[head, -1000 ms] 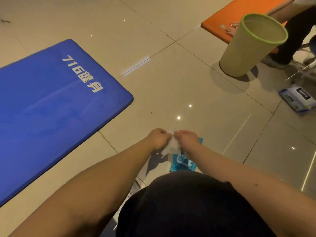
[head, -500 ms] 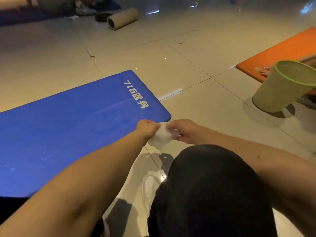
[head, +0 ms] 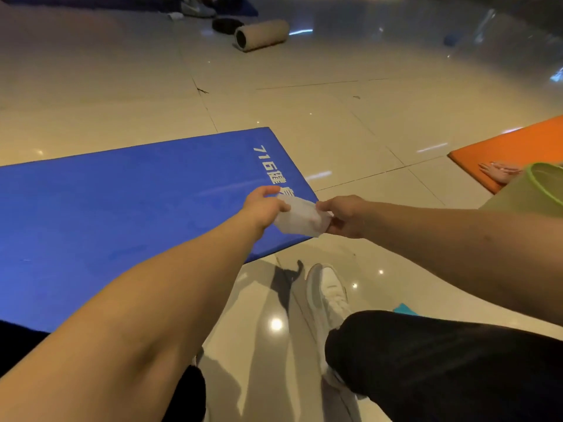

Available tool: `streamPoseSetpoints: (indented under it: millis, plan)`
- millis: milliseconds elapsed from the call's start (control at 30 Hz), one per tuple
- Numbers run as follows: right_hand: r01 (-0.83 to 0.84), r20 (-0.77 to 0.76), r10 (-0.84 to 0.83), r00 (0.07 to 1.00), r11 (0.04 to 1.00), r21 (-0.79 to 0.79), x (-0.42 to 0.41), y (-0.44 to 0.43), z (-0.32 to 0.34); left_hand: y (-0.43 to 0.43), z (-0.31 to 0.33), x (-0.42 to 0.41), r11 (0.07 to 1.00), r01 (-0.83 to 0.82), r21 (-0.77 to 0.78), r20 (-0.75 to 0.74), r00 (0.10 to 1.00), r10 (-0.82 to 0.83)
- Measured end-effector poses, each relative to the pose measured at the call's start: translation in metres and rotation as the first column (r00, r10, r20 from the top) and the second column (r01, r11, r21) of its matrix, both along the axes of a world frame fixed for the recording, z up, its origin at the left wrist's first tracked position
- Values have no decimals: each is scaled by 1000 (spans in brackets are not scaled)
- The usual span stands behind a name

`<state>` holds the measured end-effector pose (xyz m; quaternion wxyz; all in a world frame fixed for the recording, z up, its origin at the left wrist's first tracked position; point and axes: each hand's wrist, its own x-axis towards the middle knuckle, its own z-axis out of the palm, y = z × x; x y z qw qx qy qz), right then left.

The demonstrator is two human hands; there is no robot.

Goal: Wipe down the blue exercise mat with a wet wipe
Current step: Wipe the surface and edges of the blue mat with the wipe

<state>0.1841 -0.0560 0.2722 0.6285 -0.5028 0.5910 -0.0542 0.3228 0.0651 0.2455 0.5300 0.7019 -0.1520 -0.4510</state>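
The blue exercise mat (head: 122, 214) lies flat on the tiled floor at left, with white lettering near its right end. A white wet wipe (head: 301, 216) is stretched between both hands over the mat's near right corner. My left hand (head: 263, 207) pinches the wipe's left edge. My right hand (head: 344, 216) pinches its right edge. The wipe hangs in the air and I cannot tell if it touches the mat.
My white shoe (head: 327, 290) and black-clad knee (head: 441, 360) are below the hands. A green bin (head: 536, 190) stands at the right edge, beside an orange mat (head: 515, 147) where another person's hand (head: 499, 172) rests. A rolled beige mat (head: 262, 35) lies far back.
The view has swung left and up, bringing the blue mat under my hands. My hands have pulled apart and the wipe is spread wider between them.
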Motion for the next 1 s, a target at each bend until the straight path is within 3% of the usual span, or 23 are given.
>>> streamPoseSetpoints:
  millis: [167,267,300,367,433,467,567,700,833,1000]
  plan:
    - [-49,27,45,999,985,166,25,-26,-49,-21,-40,28,983,119,138,192,971,-144]
    - [-232,2,232,973,970,69,36,-40,-76,-36,-70,43,962,171,211,299,926,-231]
    - [-360,-74,357,931,932,-31,38,-43,-84,-40,-78,48,953,193,234,324,908,-264]
    - [-672,-304,608,734,714,-194,40,-45,-96,-48,-93,56,932,219,288,363,876,-318]
    - [-810,-409,699,586,527,-258,40,-46,-111,-56,-109,62,900,240,363,400,833,-383]
    - [-817,-391,717,577,514,-263,41,-48,-120,-59,-115,63,887,236,398,407,821,-401]
    - [-742,-231,706,670,626,-239,42,-55,-146,-69,-136,65,886,195,420,390,843,-371]
    - [-557,-25,562,827,813,-170,48,-59,-173,-79,-156,63,908,111,403,354,896,-267]
    - [-345,-43,342,939,934,-89,47,-62,-204,-87,-169,59,922,56,382,412,883,-225]
    - [-106,29,104,994,993,55,45,-62,-219,-88,-172,55,923,100,371,455,847,-275]
